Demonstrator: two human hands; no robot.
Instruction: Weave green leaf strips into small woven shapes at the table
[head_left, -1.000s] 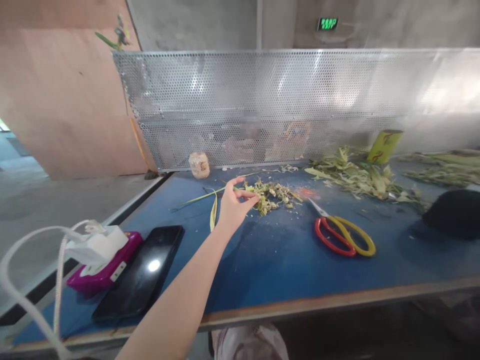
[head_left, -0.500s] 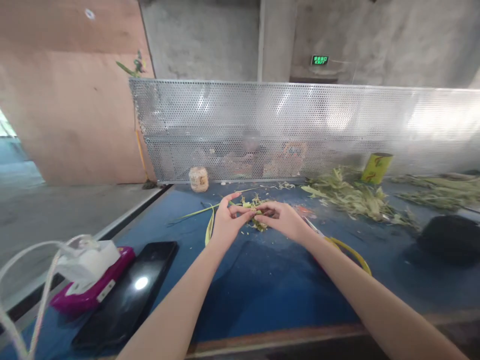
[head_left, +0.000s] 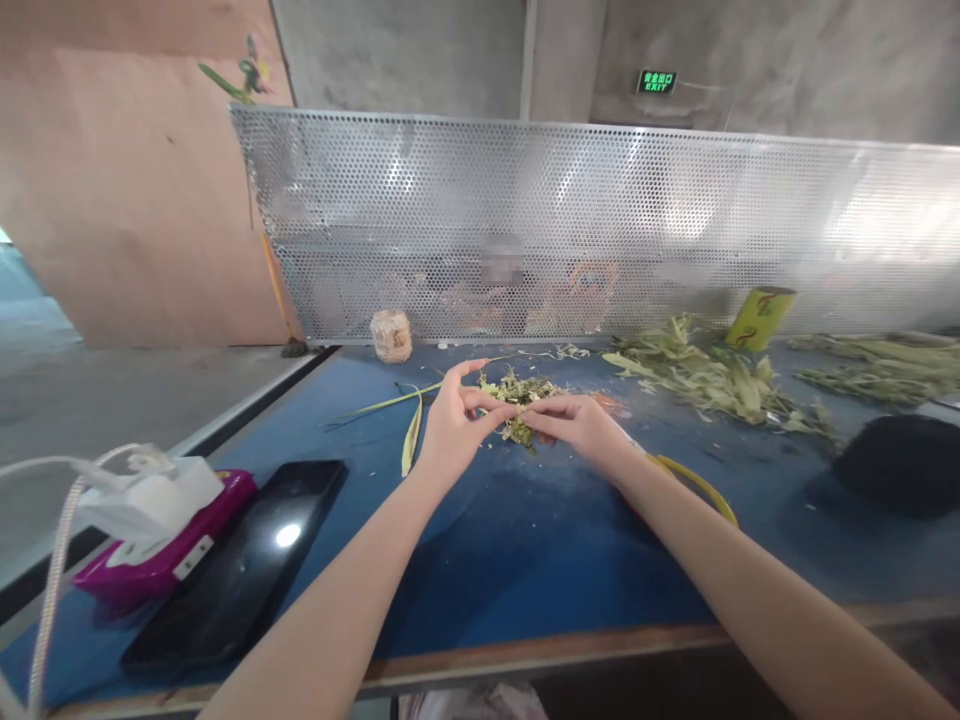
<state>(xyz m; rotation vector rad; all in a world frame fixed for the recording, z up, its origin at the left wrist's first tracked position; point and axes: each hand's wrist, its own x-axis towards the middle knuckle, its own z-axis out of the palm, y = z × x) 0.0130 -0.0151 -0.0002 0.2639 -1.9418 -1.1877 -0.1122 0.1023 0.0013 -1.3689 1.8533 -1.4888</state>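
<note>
My left hand (head_left: 454, 420) and my right hand (head_left: 574, 430) meet fingertip to fingertip over the blue table. Thumbs and forefingers are pinched on a small, pale piece of plant, mostly hidden by the fingers. Just behind and under them lies a loose heap of chopped yellow-green plant scraps (head_left: 525, 388). A long, yellow-green leaf strip (head_left: 412, 440) rests left of my left hand, near a thin green stem (head_left: 394, 402). Partly covered by my right forearm is a tool with a yellow loop handle (head_left: 701, 483).
Left are a black phone (head_left: 247, 560) and a purple power strip (head_left: 161, 560) with white plugs and cables. A wrapped roll (head_left: 391, 336) stands behind. Dried leaves (head_left: 697, 375), a yellow-green cylinder (head_left: 760, 318) and a black object (head_left: 900, 465) lie right. A perforated metal screen (head_left: 450, 200) closes the back.
The view has tipped downward a little, so the table's front edge shows more. My hands stay pinched together; the right fingers have straightened slightly, and more of the scrap heap shows behind them.
</note>
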